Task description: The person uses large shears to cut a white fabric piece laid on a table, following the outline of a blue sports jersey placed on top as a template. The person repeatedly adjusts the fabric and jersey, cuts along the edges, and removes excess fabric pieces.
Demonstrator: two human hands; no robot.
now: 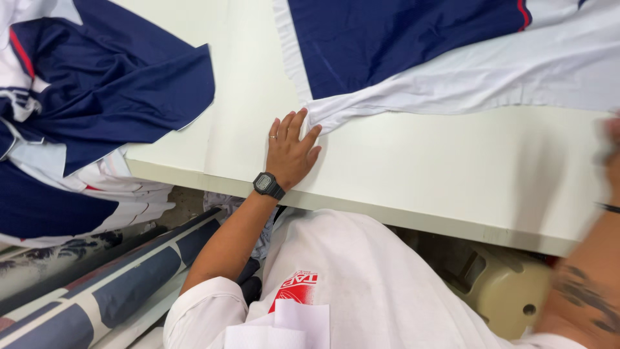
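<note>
My left hand (291,147) lies flat on the pale table (413,174), palm down, fingers slightly spread. Its fingertips touch the pointed corner of a white and navy cloth (413,58) that spreads over the table's far right. A black watch sits on that wrist and a ring on one finger. My right hand (611,145) is blurred at the right edge, over the table near the cloth's white part; what it holds, if anything, does not show.
A heap of navy and white cloth (97,90) with red trim hangs over the table's left end. Rolls of fabric (97,284) lie on the floor at lower left. A beige stool (504,291) stands under the table's front edge.
</note>
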